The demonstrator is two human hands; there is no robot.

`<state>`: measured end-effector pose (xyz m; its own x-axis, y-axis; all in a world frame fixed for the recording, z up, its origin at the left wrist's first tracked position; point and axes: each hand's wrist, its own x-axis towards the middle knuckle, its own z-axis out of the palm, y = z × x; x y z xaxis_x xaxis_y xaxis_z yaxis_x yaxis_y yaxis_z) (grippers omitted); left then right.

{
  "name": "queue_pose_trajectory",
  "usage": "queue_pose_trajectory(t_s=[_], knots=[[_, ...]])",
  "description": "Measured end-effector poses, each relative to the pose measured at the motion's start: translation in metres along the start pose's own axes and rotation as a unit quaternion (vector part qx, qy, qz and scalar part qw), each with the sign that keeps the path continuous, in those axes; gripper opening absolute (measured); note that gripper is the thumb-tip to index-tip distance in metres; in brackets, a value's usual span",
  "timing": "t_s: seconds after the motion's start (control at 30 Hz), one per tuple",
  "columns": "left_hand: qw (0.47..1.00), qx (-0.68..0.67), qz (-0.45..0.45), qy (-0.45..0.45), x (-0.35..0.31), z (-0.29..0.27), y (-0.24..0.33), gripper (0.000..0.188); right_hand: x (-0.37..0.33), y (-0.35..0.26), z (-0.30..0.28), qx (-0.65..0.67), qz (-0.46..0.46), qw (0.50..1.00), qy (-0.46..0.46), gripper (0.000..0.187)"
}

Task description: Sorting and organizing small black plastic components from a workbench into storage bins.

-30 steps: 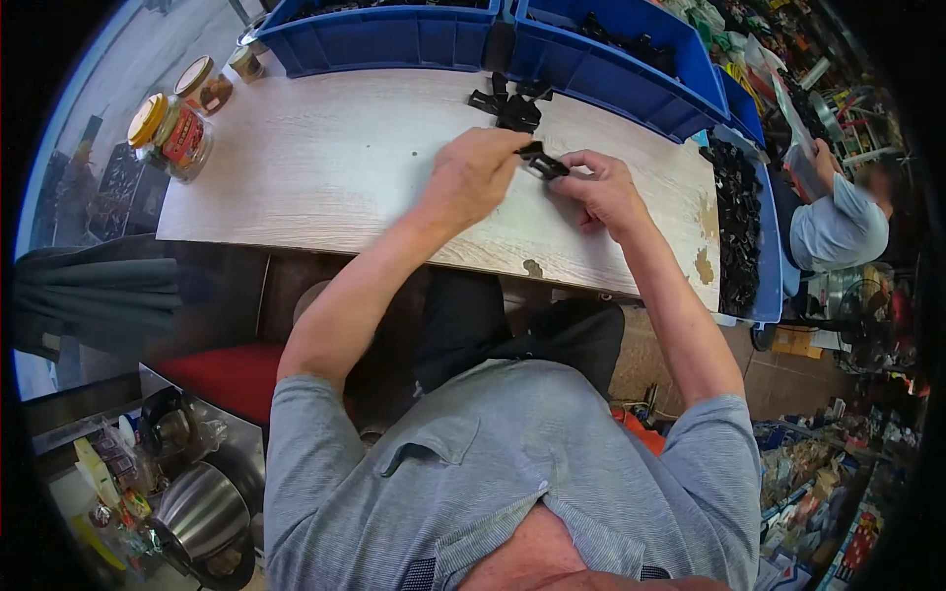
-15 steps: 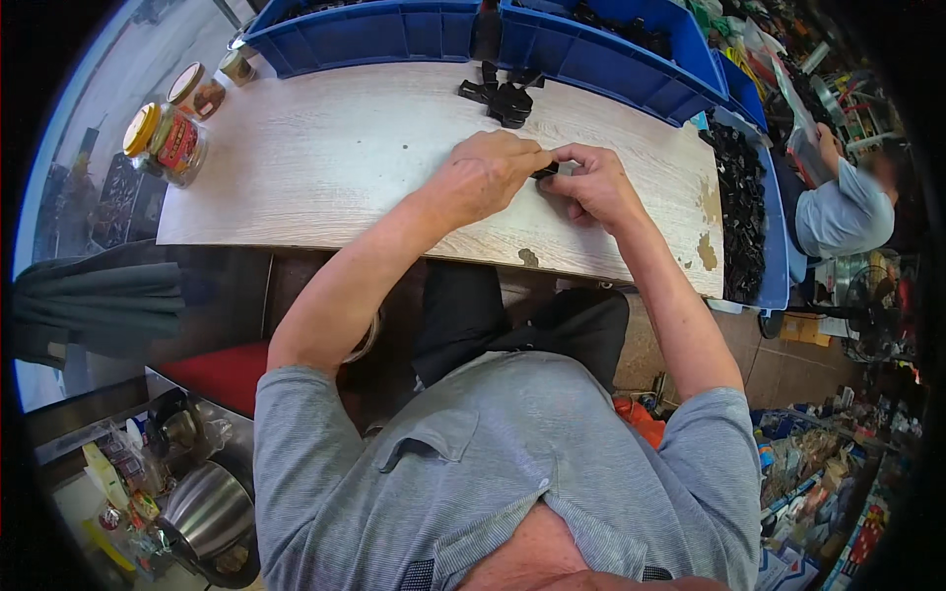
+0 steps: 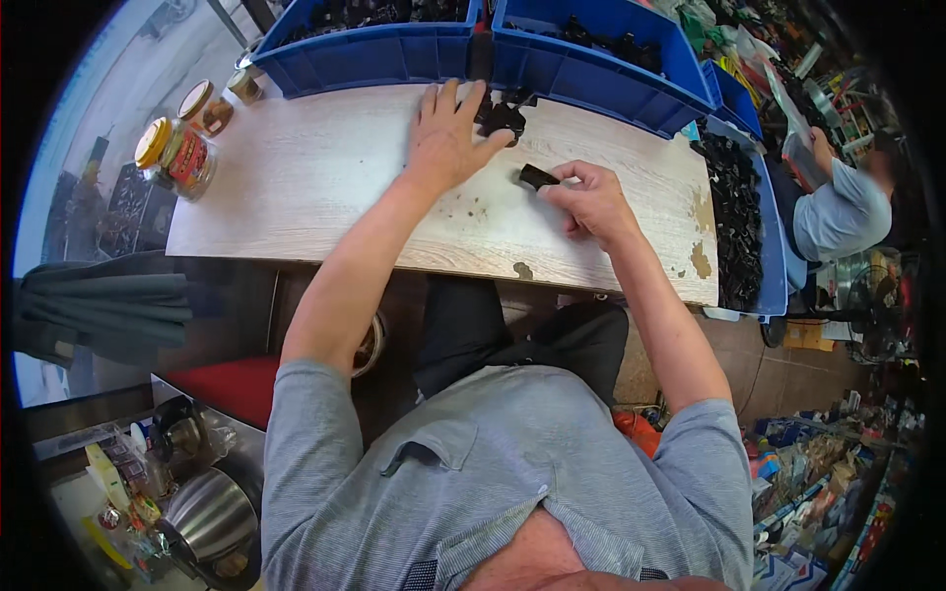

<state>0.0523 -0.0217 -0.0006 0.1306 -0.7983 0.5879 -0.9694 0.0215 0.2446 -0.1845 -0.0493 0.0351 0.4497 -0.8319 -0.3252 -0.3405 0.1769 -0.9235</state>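
Seemingly, right hand [image 3: 589, 202] around black part [image 3: 538, 176], left hand [image 3: 446, 138] beside pile [image 3: 502, 116].

From my remote view I note a grey short-sleeved shirt with fine horizontal stripes, an open collar and one chest pocket on the wearer's left. Sleeves end above the elbows; forearms are bare. Dark trousers cover the legs. Both hands, left hand [image 3: 445, 138] and right hand [image 3: 589, 200], are ungloved, with no watch or rings visible.
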Motion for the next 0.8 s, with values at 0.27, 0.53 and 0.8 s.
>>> queue_pose_trajectory(t_s=[0.27, 0.53, 0.8], knots=[[0.992, -0.015, 0.062, -0.107, 0.012, 0.033, 0.032, 0.068, -0.018, 0.006, -0.037, 0.096, 0.05, 0.993, 0.038, 0.027], [0.993, -0.014, 0.082, -0.086, 0.011, 0.051, 0.094, 0.062, -0.016, 0.031, -0.126, 0.127, 0.028, 0.976, 0.177, 0.021], [0.994, -0.061, 0.085, -0.046, 0.014, 0.054, 0.103, 0.066, 0.005, 0.056, -0.236, 0.206, -0.007, 0.826, 0.525, 0.037]])
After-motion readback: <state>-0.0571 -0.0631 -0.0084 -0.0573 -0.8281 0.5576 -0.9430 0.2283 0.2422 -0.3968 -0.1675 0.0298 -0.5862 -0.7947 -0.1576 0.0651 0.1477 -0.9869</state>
